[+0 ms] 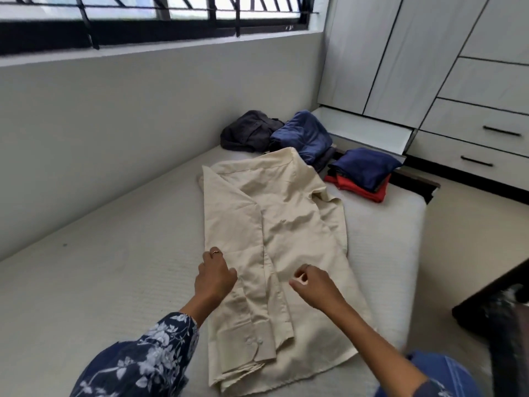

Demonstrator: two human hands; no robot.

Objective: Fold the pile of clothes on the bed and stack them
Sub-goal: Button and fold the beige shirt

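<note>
A cream long-sleeved shirt (286,230) lies lengthwise on the bed (100,282), its left side and sleeve folded inward, cuff near me. My left hand (216,275) rests on the shirt's left folded edge, fingers curled, gripping nothing that I can see. My right hand (310,283) hovers just above the shirt's middle with fingers loosely curled and nothing in them. At the far end lie a crumpled dark grey garment (249,130) and a blue garment (305,134). A folded stack (363,173), navy on top and red below, sits at the far right of the bed.
A grey wall with a barred window (157,18) runs along the bed's left side. White wardrobe doors and drawers (472,110) stand beyond the bed's far end. A dark furniture piece (495,299) is at the right. Blue fabric (438,371) shows at the bottom right.
</note>
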